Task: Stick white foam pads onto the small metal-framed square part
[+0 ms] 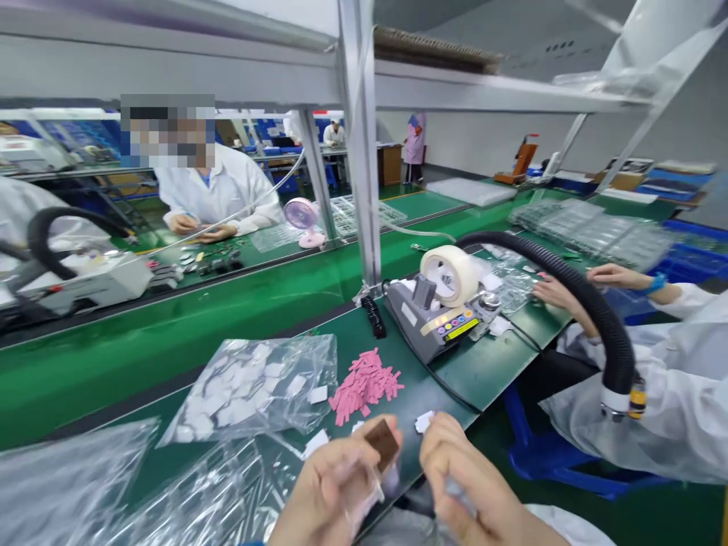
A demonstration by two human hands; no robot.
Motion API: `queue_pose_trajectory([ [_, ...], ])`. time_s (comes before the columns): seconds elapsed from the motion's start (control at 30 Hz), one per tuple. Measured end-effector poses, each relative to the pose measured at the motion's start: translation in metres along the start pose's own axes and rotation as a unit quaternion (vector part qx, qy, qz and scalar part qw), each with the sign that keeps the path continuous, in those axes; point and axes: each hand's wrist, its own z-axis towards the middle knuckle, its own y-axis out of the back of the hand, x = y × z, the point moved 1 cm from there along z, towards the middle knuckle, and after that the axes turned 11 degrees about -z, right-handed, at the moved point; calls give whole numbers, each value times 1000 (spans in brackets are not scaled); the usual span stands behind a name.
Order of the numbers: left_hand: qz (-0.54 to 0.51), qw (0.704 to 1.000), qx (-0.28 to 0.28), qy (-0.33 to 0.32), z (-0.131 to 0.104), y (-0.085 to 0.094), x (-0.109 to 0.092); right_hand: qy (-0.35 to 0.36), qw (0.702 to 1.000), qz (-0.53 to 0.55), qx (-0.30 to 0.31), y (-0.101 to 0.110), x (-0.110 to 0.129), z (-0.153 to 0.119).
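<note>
Two bare hands meet at 6 o'clock, low over the near edge of the green bench [483, 371]. The left hand [333, 489] pinches a small brown chip [382, 444] between thumb and fingertips, holding it up at the hand's 1 o'clock; a clear film blurs against its palm. The right hand [475, 485] is curled shut just beside it at 3 o'clock, a thin pale strip [458, 491] nipped in its fingers, though blur hides exactly what. A pink pile [365, 383] lies at 12 o'clock of the hands, a clear bag [255, 390] of white squares at 10. A tape dispenser [440, 307] sits at 1 o'clock, and beyond it a co-worker's hands [560, 292] rest on the bench.
</note>
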Motion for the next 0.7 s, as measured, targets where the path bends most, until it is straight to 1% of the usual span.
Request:
queue_pose_trajectory([
  [0.07,-72,997,-8,-12,-2,4,-3,-60,996,32,60,-24,-16,-9],
  [0.1,-107,994,-13,-7,-3,5,-4,-79,993,8,84,-40,-26,-14],
  [0.13,-143,990,-17,4,-4,5,-4,-85,992,-43,83,-56,-37,-18],
  [0.2,-200,979,-14,35,-5,2,-4,-89,990,-79,76,-82,-55,-23],
  [0.23,-220,974,-10,50,-6,-1,-3,-89,990,-84,70,-88,-61,-23],
  [0.27,-234,970,-4,62,-7,-4,-2,-88,991,-79,69,-88,-65,-22],
  [0.3,-242,968,3,72,-7,-6,-1,-88,991,-71,69,-83,-66,-19],
  [0.33,-246,966,9,78,-7,-8,1,-89,992,-57,64,-72,-64,-14],
  [0.37,-246,966,15,82,-7,-9,3,-87,994,-41,57,-57,-59,-8],
  [0.43,-236,968,20,84,-7,-10,6,-74,997,16,19,-24,-45,5],
  [0.47,-226,970,21,82,-7,-10,8,-50,998,24,12,-9,-36,12],
  [0.53,-209,975,22,78,-6,-8,11,9,999,11,36,11,-18,22],
  [0.6,-196,977,24,77,-6,-6,12,57,995,-17,77,19,-6,30],
  [0.7,-190,978,30,78,-6,-4,12,79,990,-40,109,19,-2,34],
])
